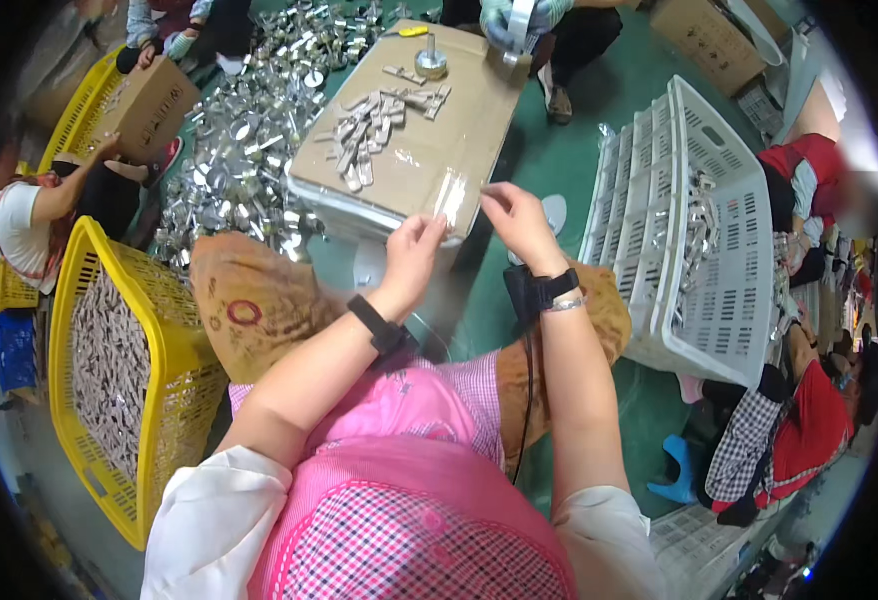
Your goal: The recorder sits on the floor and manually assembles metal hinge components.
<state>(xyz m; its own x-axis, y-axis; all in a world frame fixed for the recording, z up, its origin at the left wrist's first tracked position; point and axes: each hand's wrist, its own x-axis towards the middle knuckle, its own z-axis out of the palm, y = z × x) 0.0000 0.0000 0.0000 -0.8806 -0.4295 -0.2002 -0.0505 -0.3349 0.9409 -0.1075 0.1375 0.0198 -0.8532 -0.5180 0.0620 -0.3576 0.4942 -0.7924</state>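
At the near edge of the worktop, a cardboard carton wrapped in clear film, you hold a small clear plastic sleeve up between both hands. Your left hand pinches its lower left side and your right hand pinches the right, so both are closed on the sleeve, a little apart from each other, which keeps it stretched flat. I cannot tell whether anything is inside it.

A loose heap of small flat metal pieces lies toward the far left of the worktop, within an easy reach, and a short metal cylinder stands upright near the far edge. The big stock sits on the floor around you: a yellow basket full of similar pieces at your left, where the left hand can dip in, and a white crate tilted toward you at your right with shiny pieces inside. A wide spread of shiny metal parts covers the floor beyond the worktop's left edge. Other people sit nearby, one handling a tape roll past the far edge.
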